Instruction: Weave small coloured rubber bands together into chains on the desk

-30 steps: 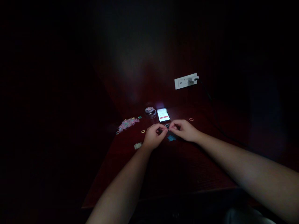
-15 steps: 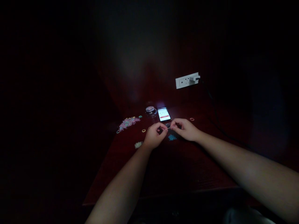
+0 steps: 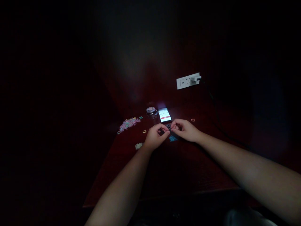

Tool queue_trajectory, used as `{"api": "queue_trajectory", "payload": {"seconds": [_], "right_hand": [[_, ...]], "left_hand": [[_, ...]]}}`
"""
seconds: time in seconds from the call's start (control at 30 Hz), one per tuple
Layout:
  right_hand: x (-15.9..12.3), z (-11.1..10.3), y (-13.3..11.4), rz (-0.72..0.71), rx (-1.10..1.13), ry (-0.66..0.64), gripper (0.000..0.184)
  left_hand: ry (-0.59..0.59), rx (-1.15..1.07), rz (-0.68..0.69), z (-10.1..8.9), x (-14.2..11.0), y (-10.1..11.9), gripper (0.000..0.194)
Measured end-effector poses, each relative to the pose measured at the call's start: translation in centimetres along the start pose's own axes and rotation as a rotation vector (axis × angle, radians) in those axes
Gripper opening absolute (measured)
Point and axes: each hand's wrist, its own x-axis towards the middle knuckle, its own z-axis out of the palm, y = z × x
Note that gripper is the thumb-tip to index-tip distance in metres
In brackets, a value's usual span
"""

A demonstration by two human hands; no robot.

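My left hand (image 3: 158,137) is closed in a pinch, thumb against forefinger, over the dark red table. Facing it, a small gap away, my right hand (image 3: 185,130) pinches too. Whatever sits between the fingertips is too small and dim to make out. A little blue pile (image 3: 173,138) of thin pieces lies just below the fingertips. Behind them, a pale ring (image 3: 168,126) rests near the lit phone (image 3: 165,115). Left of my left hand are a yellow ring (image 3: 144,131) and a cluster of pale yellowish pieces (image 3: 139,146), partly hidden by my wrist.
A heap of pink, purple and green small bands (image 3: 129,124) spreads at the table's left. The clear jar (image 3: 151,113) with a patterned lid stands beside the phone. One pinkish ring (image 3: 193,120) lies to the right. A wall socket (image 3: 188,81) holds a plug with a dark cable.
A thin pale strand that showed between my fingertips is no longer discernible. My left fingertips have shifted slightly right and down; my right hand has barely moved.
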Motion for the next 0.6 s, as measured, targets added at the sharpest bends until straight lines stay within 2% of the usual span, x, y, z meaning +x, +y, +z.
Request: {"api": "queue_trajectory", "payload": {"seconds": [0.6], "right_hand": [[0.02,-0.03,-0.17,0.002,-0.030,-0.014,0.013]], "left_hand": [[0.008,0.003,-0.007,0.00,0.00,0.13,0.009]]}}
